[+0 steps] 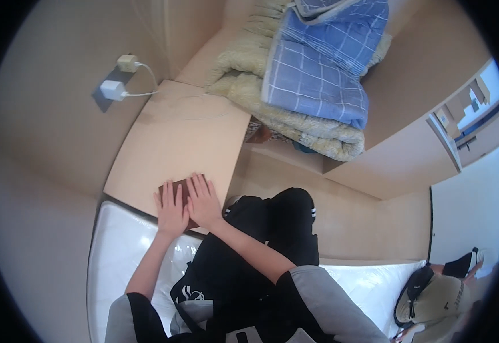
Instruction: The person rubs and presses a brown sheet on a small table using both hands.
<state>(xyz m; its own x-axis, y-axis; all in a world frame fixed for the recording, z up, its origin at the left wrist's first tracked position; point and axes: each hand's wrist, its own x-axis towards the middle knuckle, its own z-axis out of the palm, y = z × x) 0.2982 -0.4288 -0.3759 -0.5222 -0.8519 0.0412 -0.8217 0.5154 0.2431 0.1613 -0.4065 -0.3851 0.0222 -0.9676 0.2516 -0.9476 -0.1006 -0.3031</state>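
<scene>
Both hands lie flat, side by side, on a dark reddish-brown flat rectangular thing [184, 187], perhaps a booklet or wallet; its kind cannot be made out. It rests near the front edge of a light wooden tabletop [169, 131]. My left hand [172, 211] covers its left part with fingers stretched forward. On its right part is my right hand [202, 201], fingers also straight and slightly apart. The two hands touch near the thumbs, and most of the thing is hidden beneath them.
A white plastic-wrapped mattress [123, 246] adjoins the tabletop's front edge. White chargers [114, 90] with cables sit in the wall socket at left. Folded bedding, a blue checked quilt [318, 80] over a yellowish one [329, 137], lies beyond. A beige cap [441, 297] is at lower right.
</scene>
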